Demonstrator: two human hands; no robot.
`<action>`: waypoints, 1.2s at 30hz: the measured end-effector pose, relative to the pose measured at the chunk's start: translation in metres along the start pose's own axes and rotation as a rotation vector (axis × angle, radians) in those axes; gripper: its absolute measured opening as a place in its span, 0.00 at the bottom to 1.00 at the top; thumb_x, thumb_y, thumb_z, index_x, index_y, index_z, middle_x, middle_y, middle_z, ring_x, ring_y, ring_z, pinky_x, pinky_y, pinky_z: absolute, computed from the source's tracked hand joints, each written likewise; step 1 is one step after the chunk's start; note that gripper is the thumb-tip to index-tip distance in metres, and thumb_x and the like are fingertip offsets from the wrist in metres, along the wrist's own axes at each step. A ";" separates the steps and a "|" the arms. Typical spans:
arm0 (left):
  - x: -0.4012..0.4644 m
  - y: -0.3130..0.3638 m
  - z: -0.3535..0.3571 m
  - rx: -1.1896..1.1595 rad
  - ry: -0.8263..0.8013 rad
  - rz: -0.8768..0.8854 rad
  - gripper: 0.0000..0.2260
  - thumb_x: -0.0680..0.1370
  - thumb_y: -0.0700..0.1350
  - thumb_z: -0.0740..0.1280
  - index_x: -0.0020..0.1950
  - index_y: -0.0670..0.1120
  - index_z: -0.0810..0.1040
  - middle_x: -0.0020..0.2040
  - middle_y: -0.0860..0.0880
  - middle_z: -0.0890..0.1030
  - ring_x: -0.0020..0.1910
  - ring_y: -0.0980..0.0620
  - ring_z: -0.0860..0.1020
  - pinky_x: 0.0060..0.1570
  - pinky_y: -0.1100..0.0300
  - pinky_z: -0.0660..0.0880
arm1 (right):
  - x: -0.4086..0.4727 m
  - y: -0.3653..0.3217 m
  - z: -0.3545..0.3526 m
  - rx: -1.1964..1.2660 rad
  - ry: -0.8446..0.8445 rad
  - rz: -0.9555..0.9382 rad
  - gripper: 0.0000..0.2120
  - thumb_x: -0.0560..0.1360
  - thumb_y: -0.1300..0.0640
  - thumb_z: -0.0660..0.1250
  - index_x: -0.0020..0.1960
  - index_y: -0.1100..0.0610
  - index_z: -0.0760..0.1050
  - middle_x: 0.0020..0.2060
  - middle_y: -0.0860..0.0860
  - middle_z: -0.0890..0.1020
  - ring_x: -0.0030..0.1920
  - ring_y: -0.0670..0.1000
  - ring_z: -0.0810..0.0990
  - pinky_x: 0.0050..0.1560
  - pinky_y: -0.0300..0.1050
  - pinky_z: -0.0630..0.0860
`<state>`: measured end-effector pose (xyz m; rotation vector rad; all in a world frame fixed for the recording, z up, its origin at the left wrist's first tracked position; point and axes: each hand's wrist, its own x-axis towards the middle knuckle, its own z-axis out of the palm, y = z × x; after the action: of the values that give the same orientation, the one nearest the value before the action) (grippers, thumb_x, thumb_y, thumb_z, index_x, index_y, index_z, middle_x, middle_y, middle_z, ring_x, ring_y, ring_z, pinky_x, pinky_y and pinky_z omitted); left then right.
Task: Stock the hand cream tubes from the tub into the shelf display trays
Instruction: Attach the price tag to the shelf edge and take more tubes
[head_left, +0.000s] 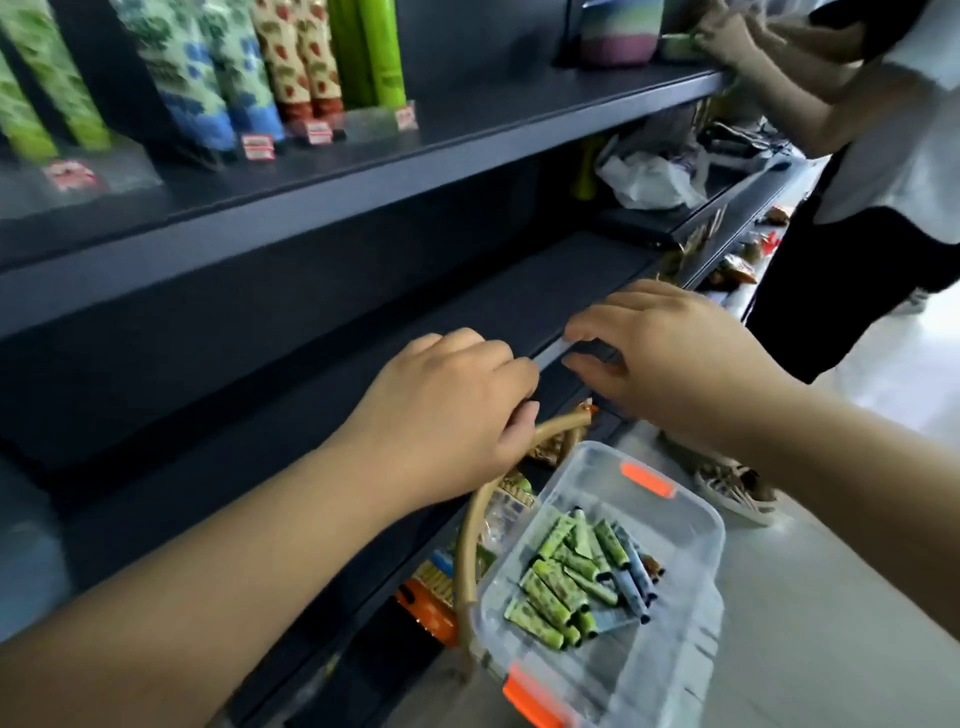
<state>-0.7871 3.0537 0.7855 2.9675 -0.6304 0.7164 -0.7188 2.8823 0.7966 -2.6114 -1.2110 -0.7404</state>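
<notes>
The hand cream tubes (582, 577) lie heaped in the clear tub (680, 525) below my hands, well apart from my fingers. My left hand (441, 415) curls over the front edge of the dark shelf (311, 395), gripping it. My right hand (670, 353) pinches the shelf's clear edge strip (553, 353) between thumb and bent fingers. More tubes stand in the display trays (363, 124) on the shelf above.
</notes>
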 end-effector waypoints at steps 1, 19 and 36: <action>0.012 0.008 0.011 -0.010 -0.016 -0.006 0.14 0.71 0.50 0.55 0.36 0.46 0.78 0.31 0.51 0.78 0.32 0.48 0.77 0.33 0.56 0.74 | -0.007 0.018 0.002 -0.004 -0.006 0.002 0.15 0.70 0.50 0.60 0.44 0.59 0.80 0.36 0.55 0.83 0.40 0.59 0.81 0.39 0.52 0.79; 0.138 0.085 0.182 -0.242 -0.365 0.051 0.11 0.78 0.51 0.56 0.49 0.47 0.75 0.47 0.50 0.77 0.54 0.48 0.72 0.43 0.59 0.60 | -0.108 0.169 0.087 0.158 -0.215 0.398 0.12 0.74 0.52 0.61 0.50 0.57 0.80 0.45 0.56 0.83 0.48 0.60 0.79 0.46 0.51 0.76; 0.135 0.036 0.229 -0.412 -0.385 -0.184 0.11 0.78 0.45 0.59 0.54 0.43 0.77 0.51 0.46 0.79 0.52 0.45 0.74 0.47 0.55 0.68 | -0.044 0.178 0.145 0.244 -0.508 0.357 0.13 0.77 0.51 0.59 0.58 0.53 0.76 0.56 0.51 0.79 0.58 0.54 0.74 0.56 0.49 0.72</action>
<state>-0.5924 2.9431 0.6382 2.7293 -0.4399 -0.0078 -0.5561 2.7865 0.6590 -2.7657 -0.8180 0.1375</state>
